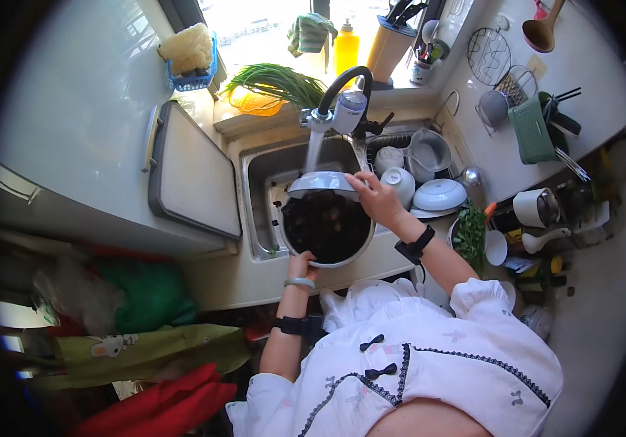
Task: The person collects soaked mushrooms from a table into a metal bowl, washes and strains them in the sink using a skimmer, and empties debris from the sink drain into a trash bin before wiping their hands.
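Note:
My right hand (377,198) grips the edge of a white bowl (320,182), tilted over the far side of a round metal basin (360,255). Its inside is hidden from me. Water runs from the faucet (320,116) down to the bowl's far side. Dark, wet pieces (326,227), perhaps wood ear mushrooms, fill much of the basin. At the near rim, my left hand (302,268) holds the basin, its thumb over the edge. The basin sits over the front of the steel sink (262,182), where dark scraps lie on the bottom.
Right of the sink are white bowls (439,195) and a clear jug (429,151). Leafy greens (469,237) lie nearer me. Long green stalks (273,81) rest on the sill beside a yellow bottle (346,47). A cutting board (193,171) leans at left.

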Demonstrator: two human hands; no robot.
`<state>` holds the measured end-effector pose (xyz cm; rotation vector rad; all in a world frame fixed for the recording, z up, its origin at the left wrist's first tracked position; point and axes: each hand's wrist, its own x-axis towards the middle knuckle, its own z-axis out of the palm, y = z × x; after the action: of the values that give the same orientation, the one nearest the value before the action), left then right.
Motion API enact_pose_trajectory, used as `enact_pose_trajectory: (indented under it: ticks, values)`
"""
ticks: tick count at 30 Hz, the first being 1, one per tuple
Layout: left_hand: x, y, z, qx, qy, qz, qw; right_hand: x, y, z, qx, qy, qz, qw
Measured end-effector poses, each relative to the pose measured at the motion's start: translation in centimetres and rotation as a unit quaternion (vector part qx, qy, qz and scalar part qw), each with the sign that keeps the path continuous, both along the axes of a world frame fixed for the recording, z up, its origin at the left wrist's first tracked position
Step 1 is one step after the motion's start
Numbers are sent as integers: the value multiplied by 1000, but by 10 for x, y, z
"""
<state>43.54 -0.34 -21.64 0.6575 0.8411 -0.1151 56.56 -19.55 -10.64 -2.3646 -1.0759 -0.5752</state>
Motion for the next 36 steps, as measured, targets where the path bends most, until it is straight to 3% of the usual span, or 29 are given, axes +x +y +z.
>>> enact_pose_trajectory:
  ticks: [2, 5, 11, 14, 18, 21, 23, 24, 26, 29, 31, 34, 36]
  values:
    - [2, 6, -11, -13, 6, -23, 1000, 5, -5, 2, 56, -29, 18, 998]
    - [8, 11, -30, -57, -22, -51, 997, 6, -5, 16, 50, -58, 52, 996]
    - [17, 11, -13, -77, -16, -31, 996, 20, 4, 9, 110, -53, 73, 990]
    - [25, 24, -33, -137, 24, -40, 989, 16, 10, 18, 50, -46, 103, 992]
    - [25, 26, -15, -104, 7, -34, 994, 20, 23, 3, 56, -30, 94, 994]
    - [24, 29, -14, -146, -3, -7, 989, 17, 32, -9, 76, 3, 93, 993]
    - [25, 32, -21, -152, 25, -3, 988, 17, 36, -18, 94, 142, 28, 985]
    - [24, 32, -25, -154, 25, -1, 988, 19, 38, -16, 92, 143, 30, 985]
    - [22, 35, -31, -111, 33, 2, 993, 24, 42, -9, 43, 127, 47, 990]
    - [19, 40, -34, -137, -7, 1, 991, 16, 46, -5, 72, 106, 61, 990]
    - [17, 45, -30, -100, 43, -5, 994, 13, 44, -8, 68, 93, 82, 990]
    - [11, 49, -22, -80, 45, -21, 996, 13, 42, -17, 127, 116, 40, 984]
    - [7, 50, -9, -8, 18, -7, 1000, 20, 43, -27, 187, 130, 6, 974]
